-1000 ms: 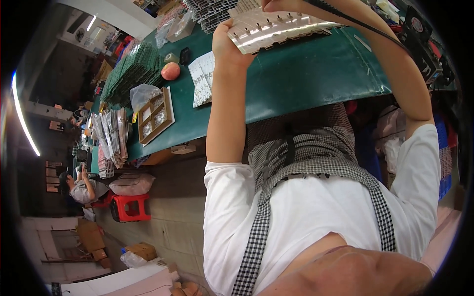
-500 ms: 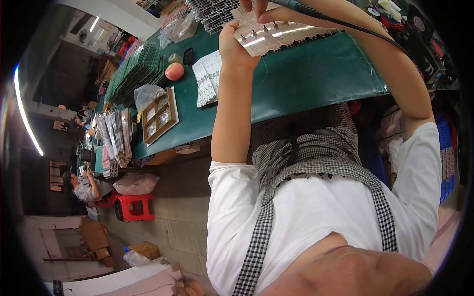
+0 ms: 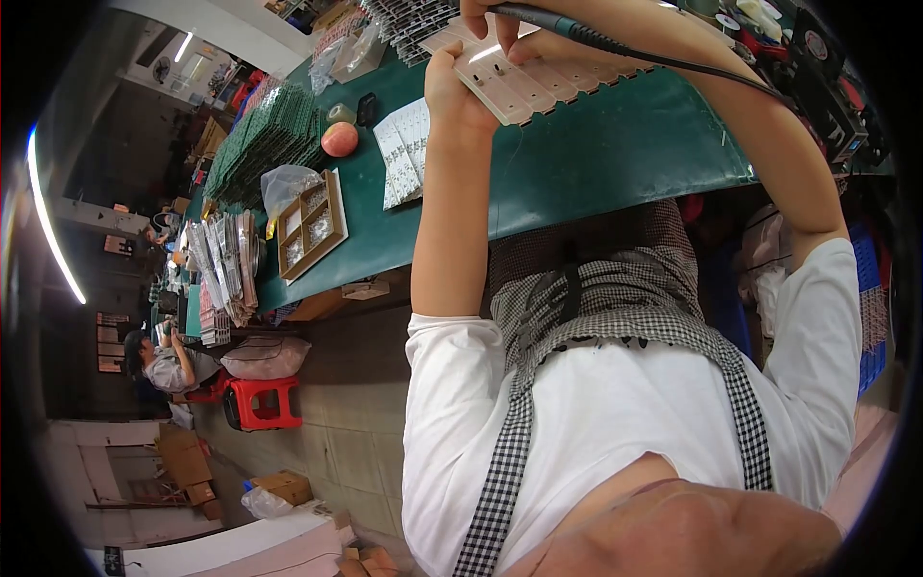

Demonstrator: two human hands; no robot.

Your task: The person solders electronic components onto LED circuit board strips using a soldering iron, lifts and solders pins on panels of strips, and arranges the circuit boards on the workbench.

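Note:
My left hand grips the left end of a pale, notched panel, which looks like a sheet of joined circuit boards, raised and tilted above the table. Two small dark upright parts stand on it near my left thumb. Over the panel is my right hand, closed around a soldering iron with a dark teal handle. Its cable runs right across my forearm. The right fingertips point down at the panel's surface; the iron's tip is out of sight.
On the green table lie white strips, an apple, a divided box and stacked green boards. Metal racks stand behind. A black device is at right. A co-worker sits far left.
The panel's near edge has dropped and its face tilts more toward me. My right hand has moved slightly right and down. Fewer dark upright parts show on the panel.

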